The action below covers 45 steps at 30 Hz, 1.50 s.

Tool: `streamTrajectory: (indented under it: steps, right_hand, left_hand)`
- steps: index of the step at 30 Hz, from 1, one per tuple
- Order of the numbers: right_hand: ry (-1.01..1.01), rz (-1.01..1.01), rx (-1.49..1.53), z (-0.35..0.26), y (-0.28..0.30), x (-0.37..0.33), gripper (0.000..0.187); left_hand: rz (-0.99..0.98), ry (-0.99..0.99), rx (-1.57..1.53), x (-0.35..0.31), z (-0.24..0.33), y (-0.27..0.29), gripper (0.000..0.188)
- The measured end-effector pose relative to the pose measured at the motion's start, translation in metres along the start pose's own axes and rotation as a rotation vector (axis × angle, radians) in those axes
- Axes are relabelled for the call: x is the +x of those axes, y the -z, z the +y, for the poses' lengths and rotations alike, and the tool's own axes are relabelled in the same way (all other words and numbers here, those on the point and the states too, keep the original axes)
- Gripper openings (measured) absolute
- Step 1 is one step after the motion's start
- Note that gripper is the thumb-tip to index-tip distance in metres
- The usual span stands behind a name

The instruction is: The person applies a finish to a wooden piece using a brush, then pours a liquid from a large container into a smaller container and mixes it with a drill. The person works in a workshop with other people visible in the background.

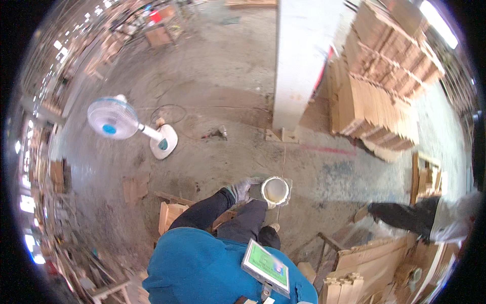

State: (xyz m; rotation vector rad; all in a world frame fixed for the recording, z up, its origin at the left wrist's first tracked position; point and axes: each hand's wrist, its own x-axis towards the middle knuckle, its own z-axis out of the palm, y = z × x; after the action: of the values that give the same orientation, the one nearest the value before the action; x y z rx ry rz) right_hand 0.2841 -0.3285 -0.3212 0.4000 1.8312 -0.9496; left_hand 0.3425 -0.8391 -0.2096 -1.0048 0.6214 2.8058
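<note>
A round, open tub (276, 190) with a pale rim holds a whitish-beige substance. It is in front of my knees, over a greyish, square-edged piece that shows at its right side. My left hand (242, 189), in a grey glove, reaches in from the left and closes at the tub's left side; its fingertips lie near the rim. I cannot make out my right hand for sure. A small pale patch just below the tub's near rim may be part of it.
A white standing fan (112, 119) and a small tool (220, 133) are on the concrete floor ahead. Beyond rises a white pillar (298, 66), with stacked wood boards (374, 101) to its right. Another person's dark trouser leg (405, 215) shows at right, near a large wooden crate (374, 258).
</note>
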Motion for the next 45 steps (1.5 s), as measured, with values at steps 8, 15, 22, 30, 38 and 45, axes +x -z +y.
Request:
streamTrajectory:
  steps: [8, 15, 22, 30, 38, 45]
  right_hand:
    - [0.187, -0.170, -0.047, -0.030, 0.078, 0.015, 0.043]
    - [0.383, 0.049, -0.594, -0.188, -0.006, -0.008, 0.030]
    - [0.549, -0.167, -0.844, -0.281, -0.109, 0.092, 0.032]
    - [0.296, -0.242, -0.360, -0.470, -0.293, 0.062, 0.036]
    - [0.838, -0.365, -1.165, -0.492, -0.287, 0.219, 0.026]
    - [0.331, -0.171, -0.772, -0.705, -0.416, 0.250, 0.025]
  left_hand:
    - [-0.108, -0.491, -0.364, -0.088, 0.020, 0.069, 0.034]
    - [-0.005, -0.651, -0.598, -0.154, 0.089, 0.102, 0.033]
    - [0.165, -0.766, -0.537, -0.181, 0.189, 0.182, 0.033]
    - [0.205, -0.835, -0.435, -0.188, 0.324, 0.193, 0.039]
    - [0.232, -0.815, -0.394, -0.083, 0.444, 0.239, 0.044]
    - [0.605, -0.681, -0.361, -0.041, 0.612, 0.194, 0.043]
